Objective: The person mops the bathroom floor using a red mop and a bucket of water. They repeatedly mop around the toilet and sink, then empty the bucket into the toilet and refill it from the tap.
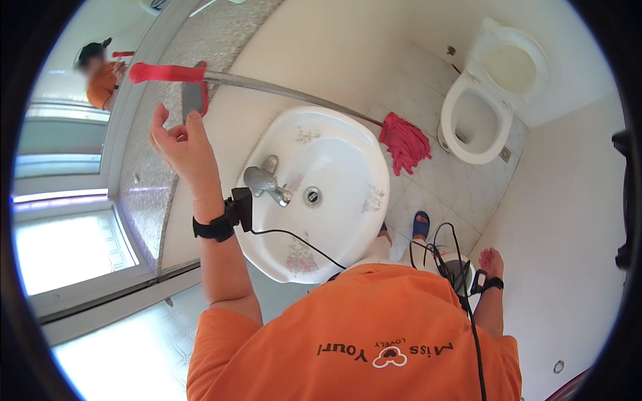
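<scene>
My left hand [184, 148] is raised over the ledge beside the sink. Its thumb and fingers are bent but apart, and nothing shows between them. Just beyond the fingertips lies a flat grey thing with a red edge [194, 99], whose kind I cannot make out. Above that runs the red grip of a mop [287, 95], apart from my hand. The mop slants across behind the sink, its pinkish-red strands [405, 142] resting on the tiled floor. Low at my right side hangs my right hand [492, 262], fingers spread and holding nothing.
A white washbasin [348, 234] with flower prints and a metal tap [262, 180] stands before me. At the far right is a toilet [478, 123] with its lid up. Black cables [441, 250] hang by my right side. A mirror [63, 127] lines the left.
</scene>
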The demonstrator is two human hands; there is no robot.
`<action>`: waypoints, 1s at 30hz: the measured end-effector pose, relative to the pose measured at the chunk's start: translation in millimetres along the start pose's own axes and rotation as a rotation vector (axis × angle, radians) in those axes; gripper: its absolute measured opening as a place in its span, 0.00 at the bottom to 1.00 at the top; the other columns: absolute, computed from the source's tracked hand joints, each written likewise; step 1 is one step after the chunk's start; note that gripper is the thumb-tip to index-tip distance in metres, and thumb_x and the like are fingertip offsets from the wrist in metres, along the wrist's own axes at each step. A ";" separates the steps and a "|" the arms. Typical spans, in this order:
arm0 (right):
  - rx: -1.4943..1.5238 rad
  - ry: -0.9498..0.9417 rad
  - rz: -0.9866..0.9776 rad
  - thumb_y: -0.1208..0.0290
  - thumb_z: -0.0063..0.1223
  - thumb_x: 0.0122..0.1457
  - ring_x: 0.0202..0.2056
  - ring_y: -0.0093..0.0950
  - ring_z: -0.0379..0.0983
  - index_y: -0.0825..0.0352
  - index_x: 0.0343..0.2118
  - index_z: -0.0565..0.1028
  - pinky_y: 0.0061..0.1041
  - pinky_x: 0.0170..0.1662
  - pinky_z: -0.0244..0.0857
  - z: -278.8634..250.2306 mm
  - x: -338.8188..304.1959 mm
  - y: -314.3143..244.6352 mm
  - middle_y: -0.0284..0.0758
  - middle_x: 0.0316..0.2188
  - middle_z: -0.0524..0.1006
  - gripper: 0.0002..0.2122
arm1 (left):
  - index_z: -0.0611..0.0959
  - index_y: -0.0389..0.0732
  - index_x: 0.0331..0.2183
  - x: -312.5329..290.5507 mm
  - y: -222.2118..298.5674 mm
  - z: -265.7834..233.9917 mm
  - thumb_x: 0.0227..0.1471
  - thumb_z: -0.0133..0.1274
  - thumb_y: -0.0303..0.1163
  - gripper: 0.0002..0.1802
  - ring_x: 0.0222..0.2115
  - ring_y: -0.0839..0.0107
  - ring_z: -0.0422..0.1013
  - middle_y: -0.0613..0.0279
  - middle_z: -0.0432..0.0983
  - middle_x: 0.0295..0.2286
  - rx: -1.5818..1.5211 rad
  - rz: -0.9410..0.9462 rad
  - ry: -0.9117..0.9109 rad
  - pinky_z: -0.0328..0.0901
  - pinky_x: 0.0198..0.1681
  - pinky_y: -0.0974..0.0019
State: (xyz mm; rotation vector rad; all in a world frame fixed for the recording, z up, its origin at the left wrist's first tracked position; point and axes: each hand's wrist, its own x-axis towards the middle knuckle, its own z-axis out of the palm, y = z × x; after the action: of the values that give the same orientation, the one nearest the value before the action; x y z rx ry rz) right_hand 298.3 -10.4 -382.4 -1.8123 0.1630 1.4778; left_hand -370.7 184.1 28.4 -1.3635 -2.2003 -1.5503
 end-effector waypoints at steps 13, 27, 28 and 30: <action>-0.027 0.025 -0.004 0.63 0.49 0.57 0.33 0.26 0.73 0.61 0.35 0.72 0.29 0.32 0.65 22.3 -0.4 -17.9 0.28 0.30 0.75 0.08 | 0.57 0.32 0.56 26.1 -26.6 5.8 0.37 0.55 0.60 0.54 0.51 0.50 0.61 0.42 0.65 0.49 0.772 -0.139 -0.138 0.51 0.53 0.49; -0.050 0.019 -0.004 0.61 0.48 0.57 0.33 0.27 0.72 0.61 0.36 0.71 0.28 0.31 0.65 5.1 -2.5 -7.7 0.28 0.32 0.75 0.10 | 0.64 0.37 0.54 29.6 -48.4 -20.8 0.37 0.57 0.54 0.47 0.50 0.50 0.61 0.43 0.67 0.46 0.716 -0.078 -0.114 0.53 0.53 0.49; -0.043 0.024 -0.002 0.62 0.47 0.57 0.32 0.27 0.72 0.61 0.35 0.71 0.28 0.31 0.65 5.7 -4.5 -8.2 0.28 0.31 0.75 0.10 | 0.64 0.38 0.54 27.3 -50.8 -28.9 0.36 0.57 0.56 0.47 0.50 0.50 0.61 0.44 0.67 0.46 0.747 -0.105 -0.106 0.52 0.53 0.49; -0.048 0.001 -0.019 0.62 0.47 0.57 0.31 0.27 0.72 0.61 0.33 0.72 0.28 0.31 0.65 8.3 -9.0 -8.6 0.28 0.29 0.75 0.09 | 0.64 0.40 0.55 20.5 -55.7 -45.7 0.36 0.56 0.58 0.48 0.51 0.50 0.60 0.44 0.66 0.47 0.813 -0.148 -0.109 0.52 0.53 0.49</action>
State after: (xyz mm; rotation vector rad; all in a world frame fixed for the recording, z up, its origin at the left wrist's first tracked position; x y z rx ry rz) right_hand 293.6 -2.4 -370.6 -1.8483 0.1113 1.4794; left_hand -439.8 155.8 22.6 -1.0370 -2.5826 -0.4633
